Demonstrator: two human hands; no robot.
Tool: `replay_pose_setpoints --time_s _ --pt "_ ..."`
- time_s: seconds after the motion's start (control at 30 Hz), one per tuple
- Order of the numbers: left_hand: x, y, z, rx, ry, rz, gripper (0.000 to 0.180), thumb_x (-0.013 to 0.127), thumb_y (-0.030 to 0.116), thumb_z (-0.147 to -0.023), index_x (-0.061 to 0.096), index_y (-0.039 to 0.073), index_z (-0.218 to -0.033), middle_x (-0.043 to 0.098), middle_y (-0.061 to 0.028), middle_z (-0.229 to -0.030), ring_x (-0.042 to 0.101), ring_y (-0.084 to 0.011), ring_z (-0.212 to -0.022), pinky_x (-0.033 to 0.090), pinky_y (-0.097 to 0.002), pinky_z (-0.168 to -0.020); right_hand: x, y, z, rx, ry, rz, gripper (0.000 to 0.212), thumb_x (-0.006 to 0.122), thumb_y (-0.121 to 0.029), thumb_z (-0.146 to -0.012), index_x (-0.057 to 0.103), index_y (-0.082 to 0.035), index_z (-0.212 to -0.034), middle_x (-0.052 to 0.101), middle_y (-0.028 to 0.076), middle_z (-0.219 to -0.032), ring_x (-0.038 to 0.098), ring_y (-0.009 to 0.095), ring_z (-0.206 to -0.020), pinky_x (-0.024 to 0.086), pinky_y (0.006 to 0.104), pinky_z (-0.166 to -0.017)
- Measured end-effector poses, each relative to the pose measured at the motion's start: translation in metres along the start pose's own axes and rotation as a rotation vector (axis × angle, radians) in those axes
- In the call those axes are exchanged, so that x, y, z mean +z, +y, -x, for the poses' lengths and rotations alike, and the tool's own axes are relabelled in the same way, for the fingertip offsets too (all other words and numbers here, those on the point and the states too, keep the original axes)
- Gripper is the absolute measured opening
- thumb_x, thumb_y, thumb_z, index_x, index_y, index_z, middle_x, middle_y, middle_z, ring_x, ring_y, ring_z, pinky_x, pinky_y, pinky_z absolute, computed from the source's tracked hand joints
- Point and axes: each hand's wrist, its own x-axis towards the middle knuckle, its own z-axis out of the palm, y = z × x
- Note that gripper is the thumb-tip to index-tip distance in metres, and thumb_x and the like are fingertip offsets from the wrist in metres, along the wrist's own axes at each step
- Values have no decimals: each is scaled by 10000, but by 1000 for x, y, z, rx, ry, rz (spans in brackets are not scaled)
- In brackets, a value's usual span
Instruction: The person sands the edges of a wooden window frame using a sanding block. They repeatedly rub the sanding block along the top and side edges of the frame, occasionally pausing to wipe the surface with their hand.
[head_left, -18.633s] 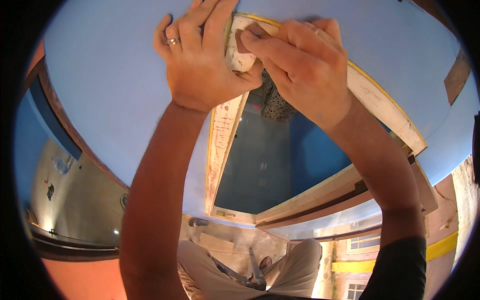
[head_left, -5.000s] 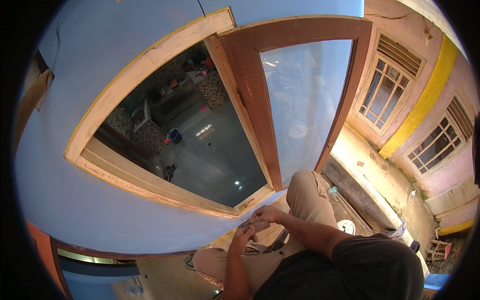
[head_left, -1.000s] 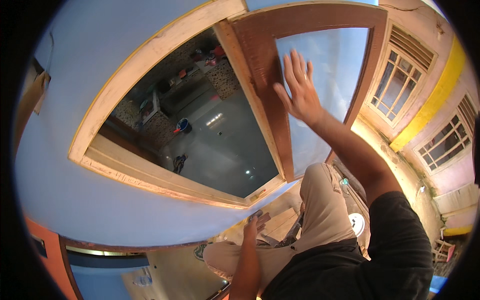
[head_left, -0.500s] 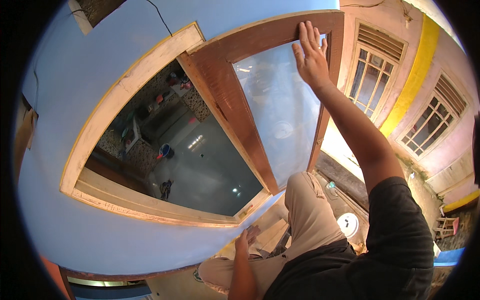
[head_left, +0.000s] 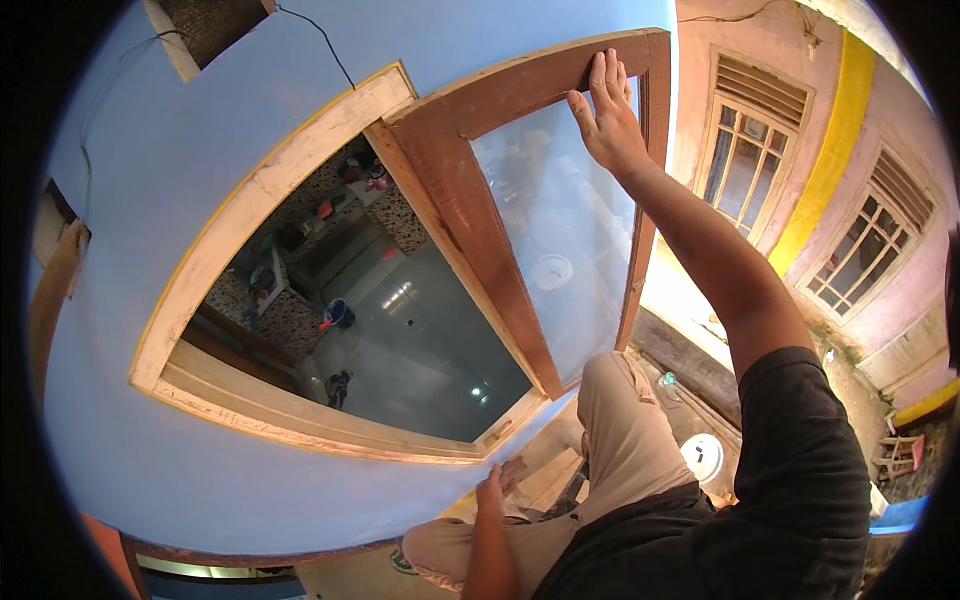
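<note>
A brown wooden window sash [head_left: 500, 225] with a glass pane [head_left: 562, 200] stands swung out from its pale wooden frame [head_left: 270, 160]. My right hand [head_left: 610, 120] lies against the sash's top corner with its fingers stretched out, gripping nothing. Lower down, my left hand [head_left: 497, 485] hangs beside the blue wall just under the frame's lower corner. Its fingers look extended and no object shows in it, though they are small in view.
Through the opening, a blue bucket [head_left: 338, 314] stands on a grey floor. My bent knee [head_left: 610, 385] is close under the sash. A round white lid [head_left: 702, 457] lies below on the right. Pink walls with barred windows [head_left: 755, 140] face me across a narrow passage.
The sash's outer edge has swung slightly left, toward the frame, with my right hand moving along on it. The view has shifted a little. My left hand stays about where it was.
</note>
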Motion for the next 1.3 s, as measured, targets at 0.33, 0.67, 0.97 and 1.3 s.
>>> replay_pose_setpoints --time_s 0.33,0.67,0.97,1.3 --pt "-3 -5 -6 -45 30 31 471 623 387 -1079 648 -15 -1323 783 -118 -1164 753 -258 -1009 604 -371 -855 3 18 -10 365 9 -94 799 436 -530 -1129 262 38 -1663 200 331 -1738 199 519 -1605 216 552 -1299" --pt "3 110 33 696 145 -105 528 454 333 -1144 640 -65 -1437 698 -121 -1445 713 -217 -1216 528 -345 -1052 3 -144 -44 -428 71 -146 457 572 -375 -1106 632 -125 -1484 546 177 -1590 483 416 -1480 347 539 -1245" --pt "-6 460 198 1933 774 -1161 438 452 211 -1108 655 1 -1434 657 -128 -1503 565 -249 -1420 372 -468 -1212 57 -119 -65 -178 200 -123 254 595 -274 -1082 770 -90 -1089 755 83 -1148 669 346 -1137 465 466 -1086" --pt "-93 564 201 2016 911 -1724 387 740 297 -964 752 89 -1290 701 -102 -1406 523 -339 -1442 391 -599 -1187 63 -132 -58 -231 244 -139 277 543 -220 -1102 744 -67 -989 690 87 -958 646 312 -1018 465 444 -1016"
